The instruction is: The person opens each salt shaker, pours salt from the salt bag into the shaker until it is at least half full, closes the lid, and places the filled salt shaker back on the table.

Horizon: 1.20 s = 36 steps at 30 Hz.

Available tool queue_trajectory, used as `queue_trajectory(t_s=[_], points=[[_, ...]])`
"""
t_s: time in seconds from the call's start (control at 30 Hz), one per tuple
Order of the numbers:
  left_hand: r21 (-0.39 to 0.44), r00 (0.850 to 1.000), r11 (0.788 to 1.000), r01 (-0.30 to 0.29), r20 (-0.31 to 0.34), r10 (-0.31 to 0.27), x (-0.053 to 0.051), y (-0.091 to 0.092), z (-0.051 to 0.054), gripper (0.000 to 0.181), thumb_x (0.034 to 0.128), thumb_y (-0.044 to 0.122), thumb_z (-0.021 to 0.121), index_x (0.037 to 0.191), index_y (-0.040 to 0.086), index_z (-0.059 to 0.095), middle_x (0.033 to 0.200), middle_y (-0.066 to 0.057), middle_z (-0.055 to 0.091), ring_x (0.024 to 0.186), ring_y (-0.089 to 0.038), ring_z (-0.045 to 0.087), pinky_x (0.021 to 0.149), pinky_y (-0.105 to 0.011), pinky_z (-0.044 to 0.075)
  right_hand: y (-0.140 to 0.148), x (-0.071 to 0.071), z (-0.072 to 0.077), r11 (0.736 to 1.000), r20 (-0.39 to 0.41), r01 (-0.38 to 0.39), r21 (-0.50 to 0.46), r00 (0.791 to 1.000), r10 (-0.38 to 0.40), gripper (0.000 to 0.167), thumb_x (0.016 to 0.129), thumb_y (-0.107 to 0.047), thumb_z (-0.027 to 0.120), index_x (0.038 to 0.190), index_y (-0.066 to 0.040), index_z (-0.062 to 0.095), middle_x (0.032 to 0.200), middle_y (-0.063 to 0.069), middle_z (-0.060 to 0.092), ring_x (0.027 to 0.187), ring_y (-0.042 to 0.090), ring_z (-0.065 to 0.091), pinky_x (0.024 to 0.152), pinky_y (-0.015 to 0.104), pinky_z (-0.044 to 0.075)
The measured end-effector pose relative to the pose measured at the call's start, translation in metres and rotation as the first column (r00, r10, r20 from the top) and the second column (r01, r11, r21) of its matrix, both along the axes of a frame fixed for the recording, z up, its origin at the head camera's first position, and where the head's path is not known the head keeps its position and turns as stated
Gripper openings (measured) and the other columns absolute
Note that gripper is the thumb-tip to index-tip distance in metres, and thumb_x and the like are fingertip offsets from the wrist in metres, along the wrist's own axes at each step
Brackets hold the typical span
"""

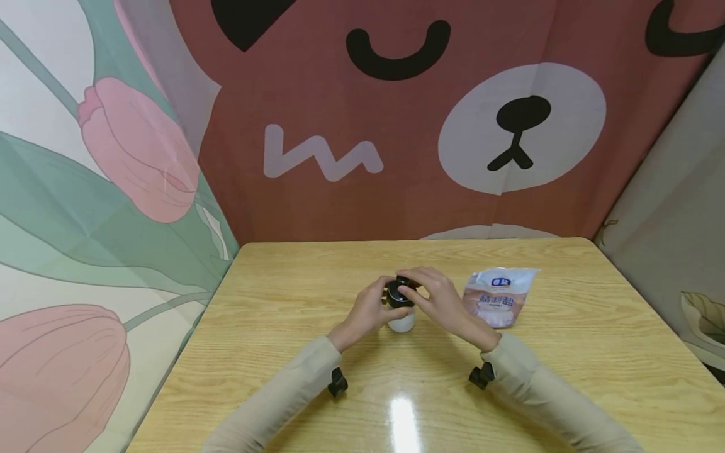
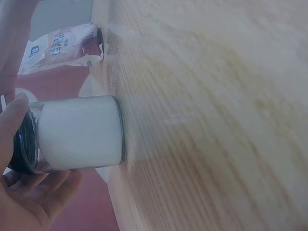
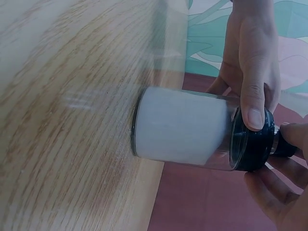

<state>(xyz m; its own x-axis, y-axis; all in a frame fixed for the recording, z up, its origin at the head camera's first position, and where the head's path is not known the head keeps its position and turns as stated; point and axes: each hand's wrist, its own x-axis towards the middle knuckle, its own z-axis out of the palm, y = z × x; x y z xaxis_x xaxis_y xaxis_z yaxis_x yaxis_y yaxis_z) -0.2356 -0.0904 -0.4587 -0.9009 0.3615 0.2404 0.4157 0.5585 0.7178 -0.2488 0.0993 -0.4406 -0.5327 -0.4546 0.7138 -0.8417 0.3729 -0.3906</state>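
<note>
A clear glass jar (image 1: 401, 324) filled most of the way with something white stands upright on the table. It wears a black lid (image 3: 252, 139) with a small knob (image 3: 285, 146) on top. My left hand (image 1: 368, 308) grips the jar's top from the left, its thumb (image 3: 253, 103) lying on the lid's side and its fingers curled round behind. From the right, my right hand (image 1: 444, 302) holds the lid's knob between thumb and fingers. In the left wrist view the jar's white contents (image 2: 82, 132) show through the glass; the knob is hidden there.
A white and pink-brown printed pouch (image 1: 497, 297) stands on the wooden table (image 1: 294, 277), just right of and behind my right hand. Behind the table hangs a red cloth (image 1: 317, 207) with a cartoon face; a floral cloth (image 1: 141, 251) hangs at the left.
</note>
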Motion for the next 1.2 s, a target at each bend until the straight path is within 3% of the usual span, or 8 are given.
queue_trajectory(t_s=[0.43, 1.2], points=[[0.018, 1.0, 1.0, 0.012, 0.008, -0.012, 0.0014, 0.0004, -0.0011, 0.07, 0.0866, 0.038, 0.077, 0.141, 0.007, 0.045, 0.131, -0.011, 0.057, 0.108, -0.019, 0.062, 0.085, -0.026, 0.055, 0.0008, 0.0025, -0.0007, 0.998, -0.008, 0.024, 0.057, 1.0, -0.024, 0.035, 0.089, -0.008, 0.075, 0.123, -0.005, 0.067, 0.11, 0.008, 0.069, 0.095, 0.022, 0.063, 0.073, 0.04, 0.058], [0.008, 1.0, 1.0, 0.012, -0.017, -0.012, 0.0014, 0.0002, 0.0, 0.069, 0.0862, 0.033, 0.079, 0.141, 0.006, 0.047, 0.132, -0.011, 0.057, 0.107, -0.02, 0.062, 0.084, -0.026, 0.055, -0.0039, 0.0036, -0.0007, 0.987, -0.164, 0.123, 0.104, 0.981, -0.105, 0.033, 0.088, -0.013, 0.077, 0.118, -0.003, 0.069, 0.099, 0.011, 0.072, 0.079, 0.022, 0.071, 0.061, 0.033, 0.06]])
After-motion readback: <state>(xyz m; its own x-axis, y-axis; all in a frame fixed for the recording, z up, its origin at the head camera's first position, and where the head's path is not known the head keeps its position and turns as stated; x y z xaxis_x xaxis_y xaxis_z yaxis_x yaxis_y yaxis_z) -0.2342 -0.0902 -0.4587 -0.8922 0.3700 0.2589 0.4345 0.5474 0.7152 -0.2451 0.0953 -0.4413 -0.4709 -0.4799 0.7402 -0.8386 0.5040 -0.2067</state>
